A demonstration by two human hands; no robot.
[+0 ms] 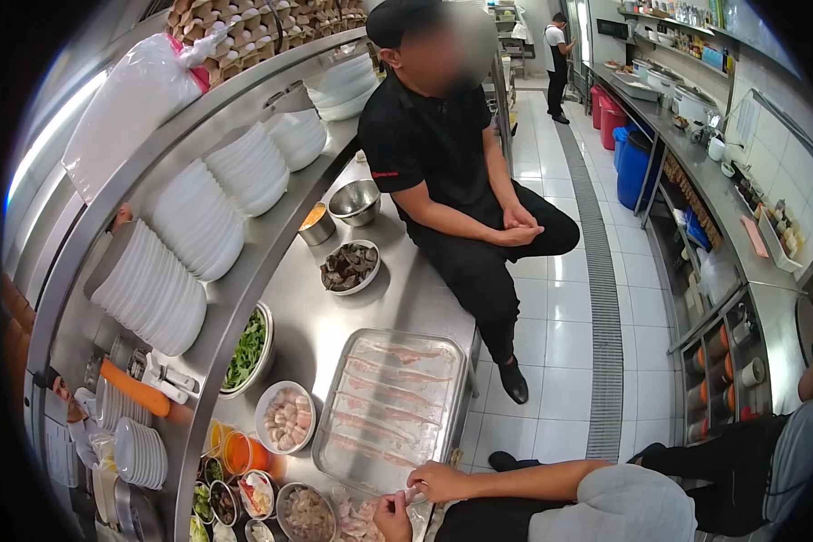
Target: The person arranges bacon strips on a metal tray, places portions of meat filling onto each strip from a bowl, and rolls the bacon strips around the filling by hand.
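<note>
**Raw strips and pieces, two-handed — work partly done**

Tabletop (420, 294), steel: ahead of both hands and running off well beyond the right hand.

Co-worker, one, black clothing: seated at the tabletop's edge, past the tray from the right hand.

Tray (370, 470), shallow, metal: just beside the right hand. Contains several thin, pale strips (390, 373), flat and roughly parallel.

Bowl of greens (270, 345): beyond the tray from the right hand.

Bowl of pinkish pieces (259, 415), white: nearer the hands than the greens, next to the tray.

Bowl of greyish pieces (282, 515): past the loose heap from the left hand.

Heap of loose pale pieces (359, 517): close before the left hand.

Right hand (438, 482) and left hand (392, 518): fingertips drawn narrow, both pinching one small pale piece (414, 495) between them, by the tray's near corner; its exact kind cannot be told.

Progress, as judged: midway — strips set out in rows, one piece in hand, the heap apparently left to handle.
</note>
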